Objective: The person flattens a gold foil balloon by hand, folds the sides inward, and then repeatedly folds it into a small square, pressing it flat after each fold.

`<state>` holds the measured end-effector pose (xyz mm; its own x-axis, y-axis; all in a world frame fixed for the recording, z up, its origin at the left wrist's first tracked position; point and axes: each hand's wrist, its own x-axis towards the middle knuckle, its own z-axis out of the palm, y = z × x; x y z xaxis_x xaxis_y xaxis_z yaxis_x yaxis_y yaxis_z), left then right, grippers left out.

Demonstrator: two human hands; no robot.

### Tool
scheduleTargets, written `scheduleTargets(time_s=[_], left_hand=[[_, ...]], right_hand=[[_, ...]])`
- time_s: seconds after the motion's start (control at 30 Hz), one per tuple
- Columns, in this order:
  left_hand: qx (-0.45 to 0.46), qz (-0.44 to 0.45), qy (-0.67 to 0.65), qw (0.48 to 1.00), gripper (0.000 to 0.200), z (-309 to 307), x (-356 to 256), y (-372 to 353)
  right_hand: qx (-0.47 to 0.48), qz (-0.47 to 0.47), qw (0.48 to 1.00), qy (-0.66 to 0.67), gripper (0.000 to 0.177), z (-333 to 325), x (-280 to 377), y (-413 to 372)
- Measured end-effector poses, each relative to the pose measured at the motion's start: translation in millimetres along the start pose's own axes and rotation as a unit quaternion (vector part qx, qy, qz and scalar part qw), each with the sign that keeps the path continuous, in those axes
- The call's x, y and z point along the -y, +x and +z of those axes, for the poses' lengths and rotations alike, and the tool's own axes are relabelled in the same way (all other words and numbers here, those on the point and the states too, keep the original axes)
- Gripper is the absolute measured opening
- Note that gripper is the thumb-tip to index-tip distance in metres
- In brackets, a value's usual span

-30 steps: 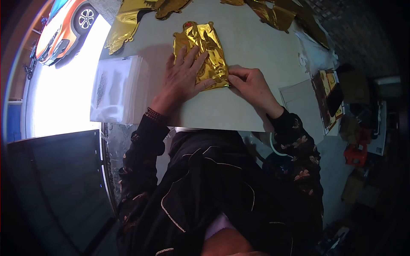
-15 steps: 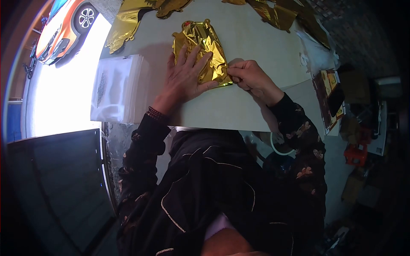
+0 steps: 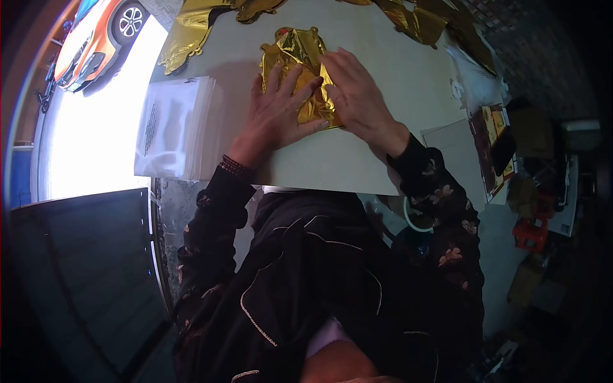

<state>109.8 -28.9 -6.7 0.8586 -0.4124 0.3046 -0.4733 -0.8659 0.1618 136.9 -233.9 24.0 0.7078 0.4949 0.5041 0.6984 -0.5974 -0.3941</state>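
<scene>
A crumpled gold foil piece (image 3: 297, 52) lies folded on the pale table (image 3: 377, 57). My left hand (image 3: 278, 112) presses flat on its lower left part, fingers spread. My right hand (image 3: 357, 96) lies flat over the foil's right side, fingers pointing away from me and pressing the folded edge down. Neither hand grips anything; both rest on the foil.
A stack of clear plastic sleeves (image 3: 172, 127) lies left of my hands. More gold foil pieces (image 3: 191, 32) lie along the far edge, others (image 3: 421, 22) at the far right. Packaging and clutter (image 3: 495, 143) sit right of the table. An orange car (image 3: 96, 38) shows outside.
My right hand let go of the foil's lower right corner, moved up and now lies flat on the foil's right side. The left hand has stayed pressing.
</scene>
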Motion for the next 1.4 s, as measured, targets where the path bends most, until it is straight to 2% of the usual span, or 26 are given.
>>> scheduleTargets(time_s=[0.03, 0.13, 0.23, 0.33, 0.43, 0.53, 0.63, 0.73, 0.83, 0.93, 1.03, 1.13, 1.33, 1.4], left_hand=[[-0.002, 0.0, 0.001, 1.0, 0.09, 1.2, 1.0, -0.8], [-0.01, -0.014, -0.027, 0.999, 0.086, -2.7, 1.9, -3.6], [0.012, -0.023, 0.0, 1.0, 0.072, -5.7, 17.5, -13.9], [0.04, -0.068, 0.043, 0.996, 0.06, -6.1, 30.4, -24.9], [0.004, -0.079, 0.018, 0.997, 0.055, -5.9, 33.3, -30.5], [0.009, -0.113, -0.019, 0.993, 0.055, -7.3, 33.3, -33.1], [-0.05, -0.088, -0.052, 0.993, 0.055, -10.6, 21.0, -41.9], [0.002, -0.031, 0.009, 0.999, 0.056, -16.7, 16.3, -46.4], [0.0, -0.049, 0.028, 0.998, 0.056, -16.1, 19.0, -50.3], [-0.071, -0.091, -0.007, 0.993, 0.054, -10.0, 21.3, -48.3], [-0.087, -0.206, -0.038, 0.974, 0.048, -17.9, 19.3, -36.2], [-0.083, -0.276, -0.103, 0.952, 0.036, -20.7, 20.5, -20.5], [-0.049, -0.309, -0.134, 0.94, 0.031, -21.5, 16.2, -7.0], [0.0, -0.313, -0.138, 0.94, 0.033, -29.8, 12.5, -5.4]], right_hand=[[0.021, -0.05, 0.998, -0.017, 0.048, 7.0, -3.6, 2.9], [0.151, -0.008, 0.983, -0.103, 0.056, 27.0, -20.2, 4.1], [0.147, -0.004, 0.98, -0.133, 0.057, 29.4, -31.8, 1.0], [0.152, 0.008, 0.978, -0.141, 0.058, 29.8, -32.2, -0.3], [0.151, 0.012, 0.977, -0.153, 0.06, 31.3, -32.3, -0.6], [0.15, 0.003, 0.978, -0.149, 0.06, 29.7, -32.7, -0.4], [0.151, 0.003, 0.977, -0.154, 0.06, 30.3, -32.9, -0.2], [0.149, 0.003, 0.977, -0.15, 0.06, 29.4, -32.1, 0.1], [0.146, 0.004, 0.977, -0.155, 0.06, 28.4, -29.7, 0.2], [0.141, 0.0, 0.977, -0.157, 0.06, 29.4, -30.8, 0.0], [0.141, 0.0, 0.977, -0.16, 0.059, 29.5, -30.2, -0.1], [0.14, 0.001, 0.978, -0.158, 0.059, 29.9, -30.3, 0.0], [0.137, 0.005, 0.978, -0.155, 0.06, 27.9, -27.3, 0.8], [0.138, 0.006, 0.978, -0.154, 0.06, 28.3, -27.7, 0.5]])
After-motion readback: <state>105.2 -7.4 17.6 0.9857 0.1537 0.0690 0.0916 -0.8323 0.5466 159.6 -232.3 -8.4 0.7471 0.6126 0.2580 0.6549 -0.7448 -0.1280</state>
